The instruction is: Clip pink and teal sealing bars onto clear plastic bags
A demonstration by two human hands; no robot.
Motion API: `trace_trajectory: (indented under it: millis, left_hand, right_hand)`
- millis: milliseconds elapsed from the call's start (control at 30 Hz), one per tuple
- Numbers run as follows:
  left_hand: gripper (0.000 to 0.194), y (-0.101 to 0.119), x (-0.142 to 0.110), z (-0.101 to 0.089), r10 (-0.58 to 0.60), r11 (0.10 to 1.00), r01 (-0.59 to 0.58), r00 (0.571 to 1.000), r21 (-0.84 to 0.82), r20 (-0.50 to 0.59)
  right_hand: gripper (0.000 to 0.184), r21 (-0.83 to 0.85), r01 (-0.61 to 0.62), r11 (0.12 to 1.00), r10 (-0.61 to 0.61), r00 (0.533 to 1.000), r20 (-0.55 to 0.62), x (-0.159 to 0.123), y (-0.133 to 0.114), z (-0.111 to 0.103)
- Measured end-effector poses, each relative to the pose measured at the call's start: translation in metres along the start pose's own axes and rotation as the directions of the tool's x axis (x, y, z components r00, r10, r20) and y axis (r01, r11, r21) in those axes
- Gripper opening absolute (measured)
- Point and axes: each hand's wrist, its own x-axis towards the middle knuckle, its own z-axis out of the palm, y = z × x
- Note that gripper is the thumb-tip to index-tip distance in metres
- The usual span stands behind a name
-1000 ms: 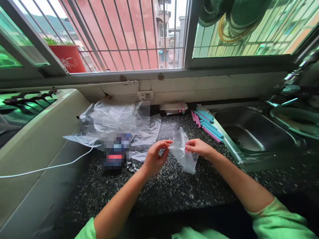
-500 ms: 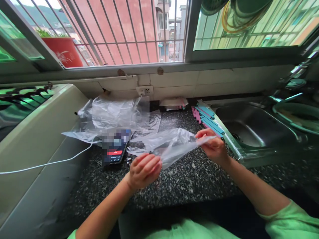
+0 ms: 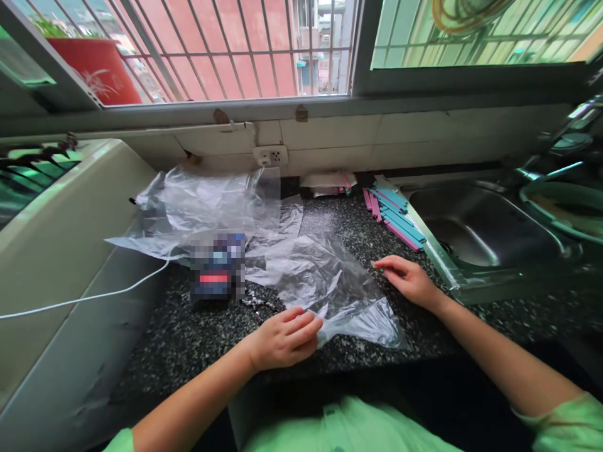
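Observation:
A clear plastic bag (image 3: pixel 325 276) lies spread and wrinkled on the speckled black countertop (image 3: pixel 198 351). At its near left edge my left hand (image 3: pixel 288 339) has its fingers curled and closed on the film; the fingertips are partly hidden. My right hand (image 3: pixel 409 282) hovers just right of the bag, apart from it, forefinger stretched out and thumb slightly below, with nothing visible held. Beyond that hand lies a pile of blue and pink strips (image 3: pixel 398 216), beside the sink.
More clear plastic bags (image 3: pixel 211 204) are heaped at the back left. A phone (image 3: pixel 217 270) lies in front of them, near a white cable (image 3: pixel 94 298). A small packet (image 3: pixel 330 182) rests by the wall. The metal sink (image 3: pixel 475 226) is at the right, a stove (image 3: pixel 108 163) at the left.
The bag, earlier held up between both hands, now lies down on the countertop. My right hand has let go of it and moved slightly right; my left hand stays at its near edge.

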Motion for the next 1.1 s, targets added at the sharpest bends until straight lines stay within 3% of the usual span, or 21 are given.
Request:
trace_trajectory:
  millis: [100, 200, 267, 333, 433, 500, 567, 667, 900, 1100]
  left_hand:
    - [0.007, 0.005, -0.010, -0.003, 0.005, 1.000, -0.005, 0.998, -0.001, 0.068]
    - [0.009, 0.008, -0.024, -0.008, -0.074, 0.997, 0.077, 0.993, -0.030, 0.090]
    - [0.017, 0.010, -0.029, -0.013, -0.207, 0.976, 0.210, 0.977, -0.063, 0.045]
    - [0.035, 0.010, -0.030, -0.016, -0.358, 0.929, 0.361, 0.933, -0.083, 0.040]
    - [0.063, 0.013, -0.021, -0.016, -0.486, 0.856, 0.509, 0.852, -0.093, 0.192]
    - [0.055, 0.017, -0.014, -0.011, -0.467, 0.842, 0.525, 0.826, -0.127, 0.315]
    - [0.031, 0.022, -0.008, -0.005, -0.396, 0.841, 0.502, 0.826, -0.201, 0.401]
    - [0.011, 0.027, -0.003, 0.000, -0.327, 0.818, 0.478, 0.845, -0.321, 0.423]
    - [0.014, 0.027, -0.004, -0.005, -0.425, 0.677, 0.576, 0.814, -0.458, 0.396]
    - [0.014, 0.020, -0.002, -0.018, -0.320, 0.739, 0.536, 0.813, -0.409, 0.486]
  right_hand:
    - [0.017, -0.089, -0.169, 0.982, 0.172, 0.985, 0.025, 0.017, 0.007, 0.005]
    - [0.013, -0.218, -0.205, 0.954, 0.227, 0.971, 0.080, 0.037, 0.008, 0.017]
    - [0.012, -0.266, -0.188, 0.945, 0.221, 0.970, 0.101, 0.048, 0.006, 0.024]
    - [0.012, -0.259, -0.145, 0.955, 0.180, 0.977, 0.117, 0.054, 0.005, 0.028]
    - [0.018, -0.231, -0.021, 0.973, 0.051, 0.991, 0.126, 0.054, 0.006, 0.027]
    - [0.027, -0.265, 0.109, 0.958, -0.069, 0.985, 0.156, 0.049, 0.007, 0.023]
    - [0.032, -0.328, 0.255, 0.910, -0.182, 0.954, 0.236, 0.044, 0.008, 0.018]
    - [0.031, -0.400, 0.380, 0.834, -0.251, 0.907, 0.338, 0.038, 0.008, 0.011]
    - [0.025, -0.410, 0.387, 0.826, -0.287, 0.915, 0.285, 0.025, 0.012, -0.001]
    - [0.019, -0.303, 0.373, 0.877, -0.287, 0.912, 0.292, 0.020, 0.005, 0.009]
